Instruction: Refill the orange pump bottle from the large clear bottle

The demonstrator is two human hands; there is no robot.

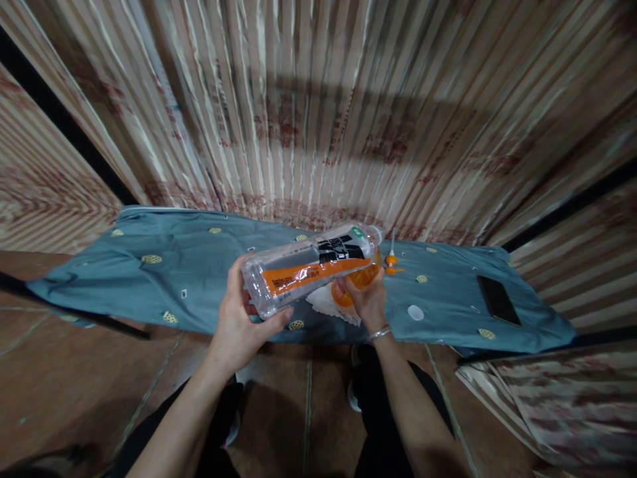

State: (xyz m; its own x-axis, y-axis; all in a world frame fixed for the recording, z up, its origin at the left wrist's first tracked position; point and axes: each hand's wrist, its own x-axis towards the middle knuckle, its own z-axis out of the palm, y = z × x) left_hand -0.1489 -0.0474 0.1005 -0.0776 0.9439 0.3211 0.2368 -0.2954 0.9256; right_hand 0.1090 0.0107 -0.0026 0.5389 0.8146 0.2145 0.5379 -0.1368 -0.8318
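My left hand (243,322) is closed round the base of a large clear plastic bottle (303,265) with an orange and black label. The bottle is tilted nearly flat, its neck pointing right. In my right hand (367,299) is an orange bottle (371,269), gripped under the clear bottle's neck end, which partly hides it. Whether the two bottle mouths touch I cannot tell. Below them a crumpled white tissue (333,304) lies on the cloth. Just right of the bottles rests an orange pump top (392,262) with a thin pale tube.
A narrow table under a blue-green cloth (189,265) spans the view. On its right side lie a white round cap (415,312) and a dark phone (497,300). Behind stands a striped curtain (318,133), with black frame bars (64,113) at the sides.
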